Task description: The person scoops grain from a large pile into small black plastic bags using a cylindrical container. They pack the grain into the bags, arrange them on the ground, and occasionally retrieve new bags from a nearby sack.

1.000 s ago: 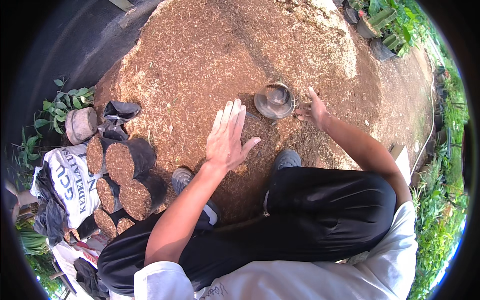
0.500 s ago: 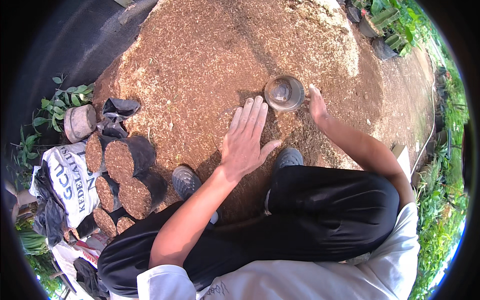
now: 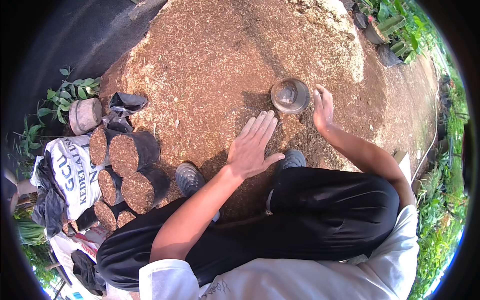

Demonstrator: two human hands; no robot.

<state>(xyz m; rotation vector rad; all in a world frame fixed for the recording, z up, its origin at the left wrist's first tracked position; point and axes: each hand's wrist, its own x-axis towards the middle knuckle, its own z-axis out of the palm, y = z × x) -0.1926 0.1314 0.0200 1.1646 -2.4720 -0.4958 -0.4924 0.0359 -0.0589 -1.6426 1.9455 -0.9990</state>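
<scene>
A round, smoky see-through container [image 3: 290,95] stands open side up on a wide mound of brown soil mix [image 3: 215,65] flecked with pale bits. My left hand [image 3: 252,145] lies stretched out just short of it, palm down, thumb spread away from the fingers. Nothing shows in that hand; whether its palm touches the soil is hard to tell. To the right of the container, slightly apart from its wall, my right hand [image 3: 323,107] is held edge-on. Its fingers are extended and loosely bent, with nothing in them.
At left stand several black planting bags [image 3: 145,150] filled with soil, beside a white printed sack [image 3: 72,175] and a grey pot [image 3: 85,115]. My shoes [image 3: 189,179] rest on the soil near my hands. Potted plants [image 3: 392,30] line the far right.
My left hand has drawn back a little from the container, toward me. The gap between my right hand and the container is slightly wider. The whole view has shifted a little.
</scene>
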